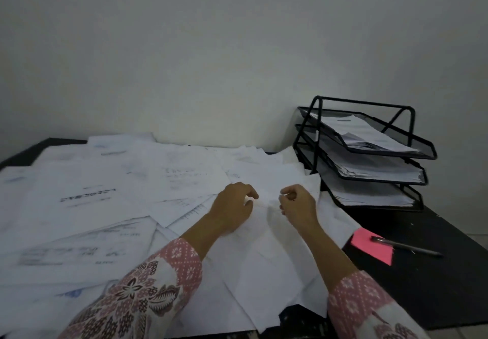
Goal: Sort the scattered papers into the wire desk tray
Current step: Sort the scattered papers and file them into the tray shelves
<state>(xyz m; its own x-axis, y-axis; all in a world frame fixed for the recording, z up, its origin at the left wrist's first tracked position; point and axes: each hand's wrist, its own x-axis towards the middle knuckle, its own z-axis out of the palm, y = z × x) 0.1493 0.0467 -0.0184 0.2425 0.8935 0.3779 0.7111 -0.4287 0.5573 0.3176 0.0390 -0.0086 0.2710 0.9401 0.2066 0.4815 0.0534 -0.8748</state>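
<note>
White printed papers (111,201) lie scattered and overlapping over most of the black desk. A black three-tier wire tray (422,172) stands at the back right, each tier holding a stack of sheets. Near the middle of the desk my left hand (233,206) rests on a creased white sheet (266,246), its fingers curled down onto the paper. Just to its right, my right hand (298,204) pinches the same sheet at its top edge with curled fingers. Both hands sit a short way left of the tray's lowest tier.
A pink sticky-note pad (369,247) with a black pen (406,246) across it lies on the bare black desk (422,286) in front of the tray. A plain white wall rises behind the desk. The desk's right edge runs diagonally at the far right.
</note>
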